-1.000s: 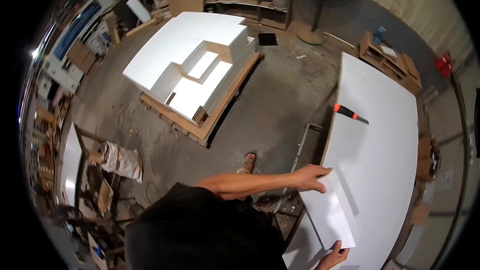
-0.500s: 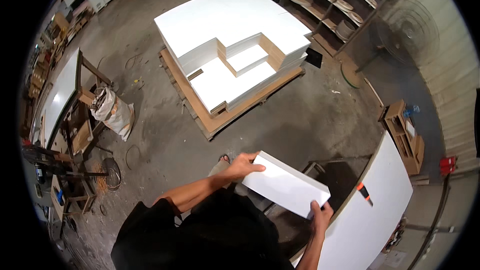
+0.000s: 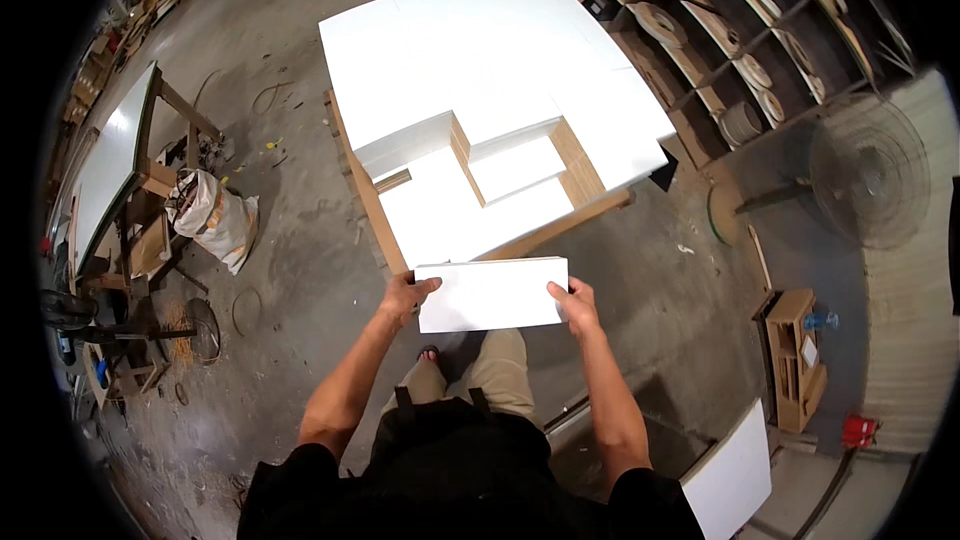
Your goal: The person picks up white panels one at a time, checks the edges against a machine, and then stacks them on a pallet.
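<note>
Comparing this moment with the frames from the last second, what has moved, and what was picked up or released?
The white panel was lifted off the big white sheet where it lay a second ago and carried toward the stack of white boards on the pallet; it is now held flat in front of the body. The left hand and right hand each grip a short end. Nothing was let go. The stack, sack and fan look unchanged.

The person wears a black short-sleeved top — loose, its sleeves ending above the elbows; both forearms are bare, as are the left hand and right hand; below the top show khaki trousers with dark straps at the waist — one foot in an open sandal.
</note>
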